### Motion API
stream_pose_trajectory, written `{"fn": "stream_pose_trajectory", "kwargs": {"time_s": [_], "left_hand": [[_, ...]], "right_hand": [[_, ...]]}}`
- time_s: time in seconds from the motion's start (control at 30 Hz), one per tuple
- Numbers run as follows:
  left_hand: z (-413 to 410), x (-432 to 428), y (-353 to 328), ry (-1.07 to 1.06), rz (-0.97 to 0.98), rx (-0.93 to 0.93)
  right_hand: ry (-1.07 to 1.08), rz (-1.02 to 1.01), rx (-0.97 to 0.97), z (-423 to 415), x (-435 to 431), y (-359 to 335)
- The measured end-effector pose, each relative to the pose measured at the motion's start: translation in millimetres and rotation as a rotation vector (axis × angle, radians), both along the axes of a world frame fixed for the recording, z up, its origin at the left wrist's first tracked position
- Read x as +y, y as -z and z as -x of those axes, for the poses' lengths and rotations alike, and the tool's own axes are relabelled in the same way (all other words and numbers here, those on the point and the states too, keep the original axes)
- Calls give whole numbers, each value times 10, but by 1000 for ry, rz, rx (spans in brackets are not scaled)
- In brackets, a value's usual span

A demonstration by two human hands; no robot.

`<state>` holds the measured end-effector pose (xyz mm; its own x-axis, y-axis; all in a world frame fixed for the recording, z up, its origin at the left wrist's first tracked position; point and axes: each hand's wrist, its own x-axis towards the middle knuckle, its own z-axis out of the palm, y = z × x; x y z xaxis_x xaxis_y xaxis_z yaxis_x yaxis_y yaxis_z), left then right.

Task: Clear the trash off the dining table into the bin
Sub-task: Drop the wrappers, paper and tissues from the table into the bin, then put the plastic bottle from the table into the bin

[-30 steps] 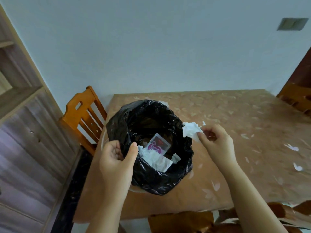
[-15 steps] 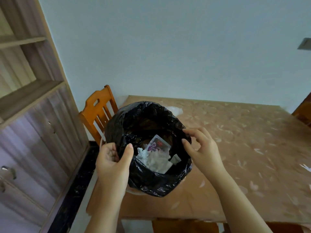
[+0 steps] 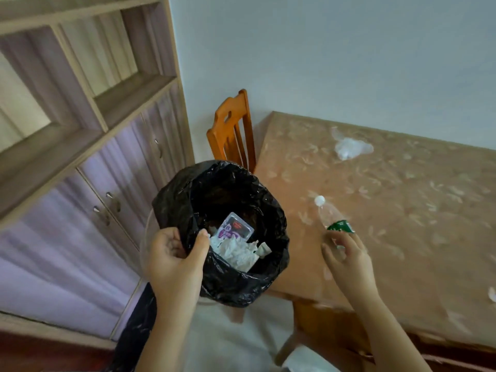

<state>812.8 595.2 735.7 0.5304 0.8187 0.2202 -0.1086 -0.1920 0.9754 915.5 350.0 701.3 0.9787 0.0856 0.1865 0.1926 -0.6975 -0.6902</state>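
Observation:
My left hand [image 3: 174, 260] grips the near rim of the bin [image 3: 225, 226], which is lined with a black bag and held just off the table's left edge. Inside lie crumpled white tissue [image 3: 237, 252] and a purple-and-white packet [image 3: 236, 229]. A clear plastic bottle [image 3: 331, 216] with a white cap and green label lies on the brown patterned dining table [image 3: 402, 210]. My right hand [image 3: 347, 260] is at the bottle's lower end, fingers spread over it, and hides that end. A crumpled clear plastic bag [image 3: 350, 149] sits farther back on the table.
An orange wooden chair [image 3: 232, 130] stands at the table's left end, behind the bin. A tall wooden cabinet with shelves and doors [image 3: 88, 146] fills the left side. A small white scrap [image 3: 492, 294] lies at the table's right edge. Another chair [image 3: 311, 331] is tucked under the near side.
The white tissue left my right hand and now lies in the bin. The bin has shifted left off the table. My right hand has moved right to the bottle.

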Motion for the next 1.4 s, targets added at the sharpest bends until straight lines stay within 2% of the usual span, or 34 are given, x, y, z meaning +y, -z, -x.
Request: {"fn": "stream_pose_trajectory", "kwargs": {"time_s": [0.17, 0.3, 0.43, 0.57, 0.77, 1.07, 1.4], "left_hand": [[-23, 110, 153, 36, 20, 32], [-283, 150, 207, 90, 23, 61], [-745, 216, 166, 205, 66, 64], [-1346, 227, 46, 304, -2, 72], [-2096, 114, 0, 426, -55, 70], [-2701, -14, 128, 565, -16, 88], [-2897, 153, 154, 685, -56, 129]], "right_hand": [[36, 73, 46, 13, 66, 227], [153, 54, 114, -239, 4, 329], [303, 14, 100, -643, -63, 422], [435, 1, 147, -1009, -185, 501], [537, 71, 295, -1266, -433, 694], [631, 77, 409, -1280, -499, 855], [773, -6, 489, -1033, -292, 968]]}}
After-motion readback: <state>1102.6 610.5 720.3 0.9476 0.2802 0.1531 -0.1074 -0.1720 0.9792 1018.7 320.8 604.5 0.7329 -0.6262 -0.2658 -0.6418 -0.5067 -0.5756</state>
